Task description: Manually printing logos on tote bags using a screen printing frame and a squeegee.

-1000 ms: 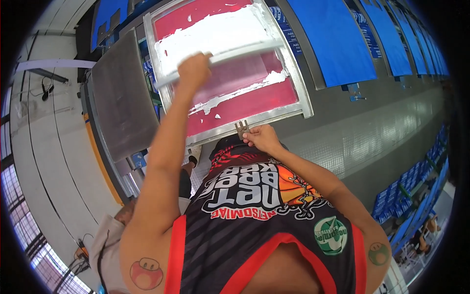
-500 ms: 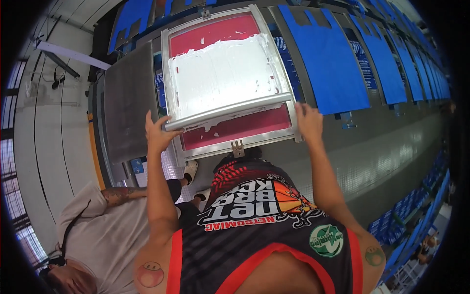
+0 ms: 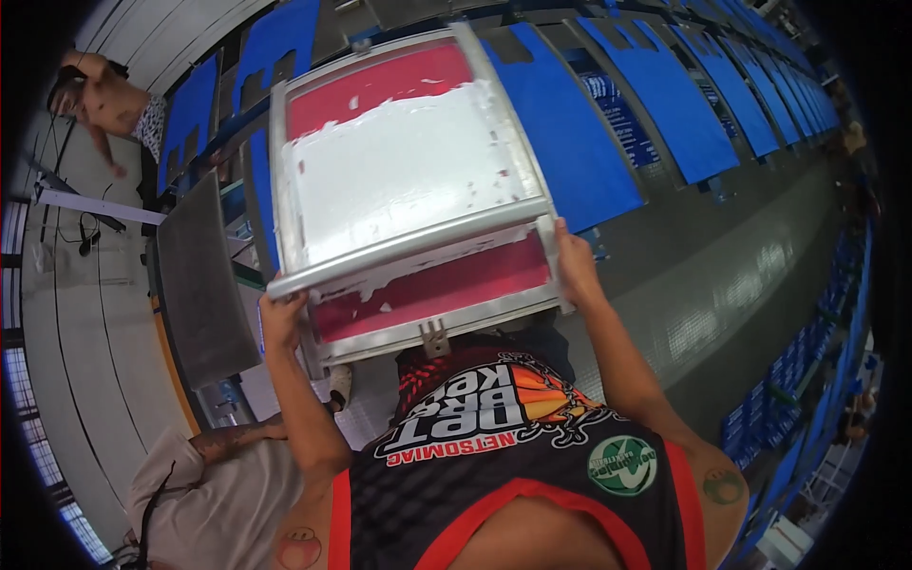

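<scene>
A screen-printing frame (image 3: 414, 347) with pale metal edges stretches between my hands. White ink (image 3: 399, 180) coats most of its mesh, and red mesh (image 3: 437, 294) shows at the far and near ends. Across the near part lies a squeegee with a long silver handle (image 3: 418, 245). My left hand (image 3: 283, 321) is closed around the frame's left side, just beneath the handle's end. On the right side rail, my right hand (image 3: 576, 266) grips with its fingers partly hidden behind the rail.
Blue fabric panels (image 3: 655, 104) lie on a long row of boards to the right. A bare dark board (image 3: 201, 285) stands at left. One person (image 3: 209, 503) is close at lower left; another (image 3: 119, 104) is at far left. Grey floor (image 3: 684, 285) runs along the row.
Both my hands have closed on the frame's sides. The frame has shifted right relative to the boards, now overlapping the neighbouring blue panel and uncovering blue fabric on its left.
</scene>
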Motion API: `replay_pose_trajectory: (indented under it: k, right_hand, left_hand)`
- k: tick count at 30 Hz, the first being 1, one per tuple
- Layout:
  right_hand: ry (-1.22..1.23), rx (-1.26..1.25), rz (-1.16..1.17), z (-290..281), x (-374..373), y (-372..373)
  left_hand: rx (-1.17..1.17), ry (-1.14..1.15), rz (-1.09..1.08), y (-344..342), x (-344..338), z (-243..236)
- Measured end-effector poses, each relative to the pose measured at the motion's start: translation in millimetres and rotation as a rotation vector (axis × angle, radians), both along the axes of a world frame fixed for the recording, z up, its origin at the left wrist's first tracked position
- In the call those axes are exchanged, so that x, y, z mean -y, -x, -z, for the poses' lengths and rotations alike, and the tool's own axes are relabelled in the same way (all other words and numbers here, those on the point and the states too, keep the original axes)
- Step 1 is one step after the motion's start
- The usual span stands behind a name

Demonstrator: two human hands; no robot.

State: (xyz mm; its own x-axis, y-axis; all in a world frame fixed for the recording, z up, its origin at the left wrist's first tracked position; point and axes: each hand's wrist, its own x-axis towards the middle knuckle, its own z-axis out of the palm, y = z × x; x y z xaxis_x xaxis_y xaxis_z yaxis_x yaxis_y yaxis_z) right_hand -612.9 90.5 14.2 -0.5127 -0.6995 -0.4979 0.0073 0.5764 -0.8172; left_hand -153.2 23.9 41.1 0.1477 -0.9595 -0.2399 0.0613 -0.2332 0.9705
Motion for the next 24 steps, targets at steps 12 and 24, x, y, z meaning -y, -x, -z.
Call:
replay_pose_trajectory:
  k: [12,24]
  right_hand:
    - [-0.039,-0.084,-0.111,15.3,39.2,251.1]
    - [-0.044,-0.239,-0.231,78.2,73.7,318.5]
  left_hand:
    - [0.129,-0.025,0.04,247.9,32.7,24.2]
    - [0.138,-0.08,-0.025,309.1,22.2,64.5]
